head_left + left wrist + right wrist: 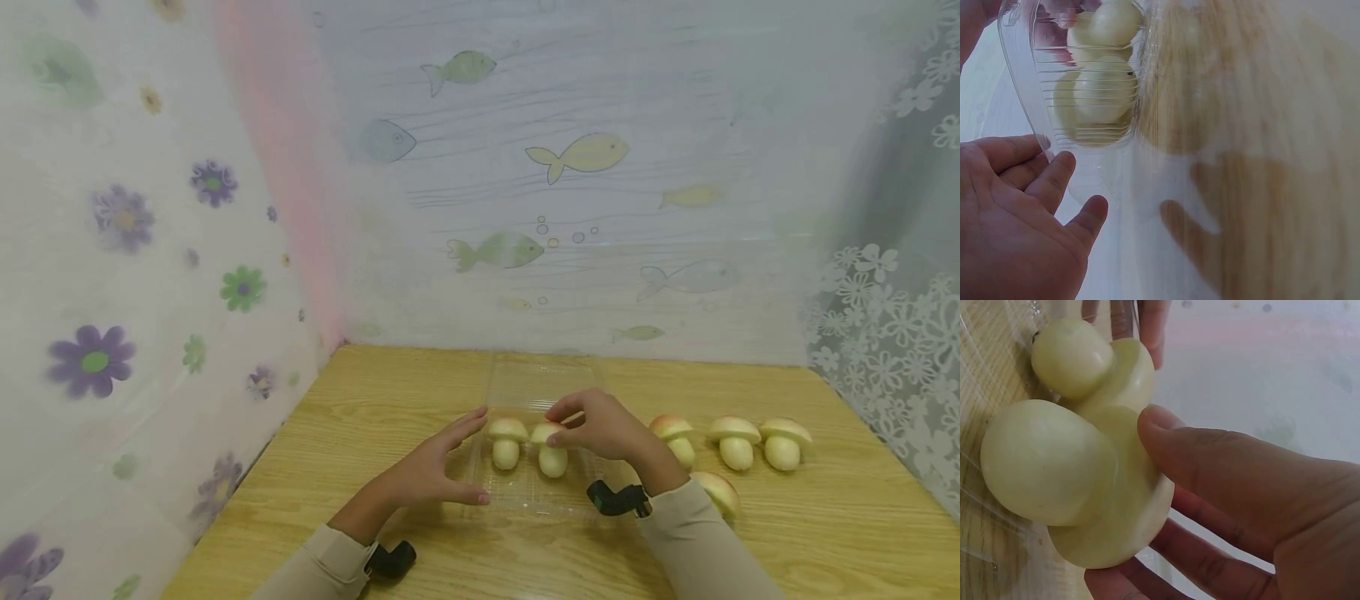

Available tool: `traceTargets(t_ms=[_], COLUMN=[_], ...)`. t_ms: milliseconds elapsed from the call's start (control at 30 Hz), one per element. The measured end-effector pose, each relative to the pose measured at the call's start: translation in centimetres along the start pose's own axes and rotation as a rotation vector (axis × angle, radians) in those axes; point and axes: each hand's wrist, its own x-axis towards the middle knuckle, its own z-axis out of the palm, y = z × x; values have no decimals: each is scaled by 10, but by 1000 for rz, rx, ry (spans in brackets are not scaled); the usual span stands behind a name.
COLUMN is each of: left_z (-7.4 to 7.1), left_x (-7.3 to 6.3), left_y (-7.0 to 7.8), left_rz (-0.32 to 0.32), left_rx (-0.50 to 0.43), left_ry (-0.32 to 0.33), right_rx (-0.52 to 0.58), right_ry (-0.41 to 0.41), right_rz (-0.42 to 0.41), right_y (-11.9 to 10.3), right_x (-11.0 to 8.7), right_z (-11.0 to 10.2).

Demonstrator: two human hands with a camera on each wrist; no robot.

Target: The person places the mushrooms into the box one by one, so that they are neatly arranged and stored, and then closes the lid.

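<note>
A clear plastic clamshell box [525,505] lies opened on the wooden table, its lid [536,382] tipped back toward the wall. Two pale toy mushrooms are inside, side by side with caps toward the wall. The right-hand mushroom [553,462] has its cap between the thumb and fingers of my right hand [606,427], which pinches it. To its left lies the other mushroom [506,450]. My left hand [431,471] is spread at the box's left side, and its fingertips [1063,164] meet the plastic rim.
Several more mushrooms rest on the table right of the box, among them one by the right forearm [716,493] and a pair farther right [737,452]. Behind the table [405,375] stands a curtain with printed fish [577,154]; a flowered curtain [93,361] borders the left.
</note>
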Motion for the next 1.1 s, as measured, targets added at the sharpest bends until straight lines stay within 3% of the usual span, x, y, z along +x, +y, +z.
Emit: traceTargets(t_ms=[267, 567, 833, 1100], left_z=[0, 0, 0, 0], left_x=[0, -1, 0, -1], left_y=[0, -1, 0, 0], left_rz=[-1, 2, 1, -3], left_rx=[-2, -2, 0, 1], left_ry=[3, 2, 1, 0], right_rx=[2, -5, -51, -83], right_ry=[-25, -38, -53, 4], right_rz=[-10, 35, 1, 22], right_y=[0, -2, -3, -2], right_x=[-1, -2, -3, -3], right_z=[1, -1, -2, -2])
